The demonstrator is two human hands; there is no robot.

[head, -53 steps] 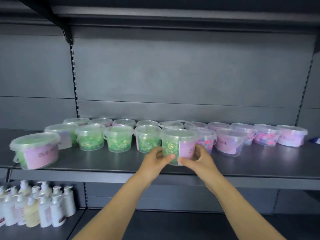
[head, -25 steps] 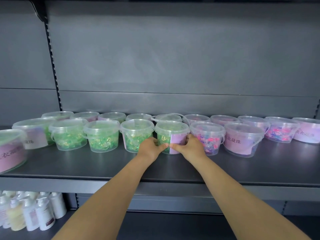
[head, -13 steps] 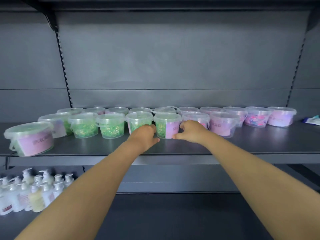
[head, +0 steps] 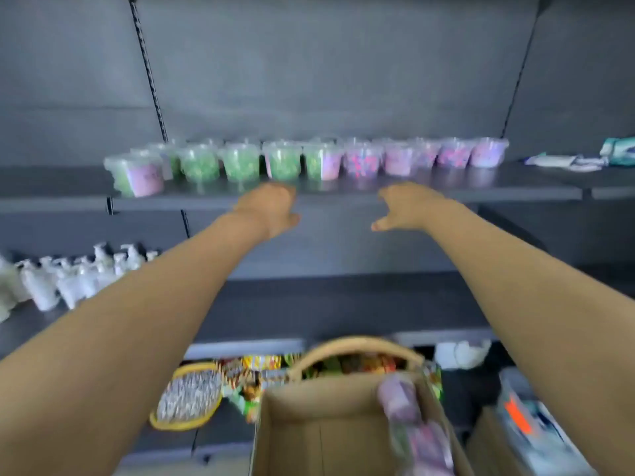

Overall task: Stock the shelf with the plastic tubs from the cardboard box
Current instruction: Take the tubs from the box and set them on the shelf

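The frame is blurred by motion. Several clear plastic tubs stand in rows on the dark shelf [head: 412, 192], green-filled ones [head: 240, 163] to the left and pink-filled ones [head: 398, 159] to the right. The green tub with a pink label [head: 321, 163] stands in the front row. My left hand [head: 271, 209] and my right hand [head: 402, 207] hover just in front of the shelf edge, apart from the tubs, fingers loose and holding nothing. Below, an open cardboard box [head: 309, 420] holds more tubs [head: 415, 427] at its right side.
White pump bottles [head: 75, 280] stand on the lower shelf at left. Colourful packets [head: 247, 376] and an oval patterned item [head: 189, 396] lie on the bottom shelf behind the box. White and teal packs [head: 584, 159] lie at the shelf's right end.
Both hands have let go of the green tub, which now stands in the front row, and have pulled back from the shelf. The view has tilted down, showing the cardboard box.
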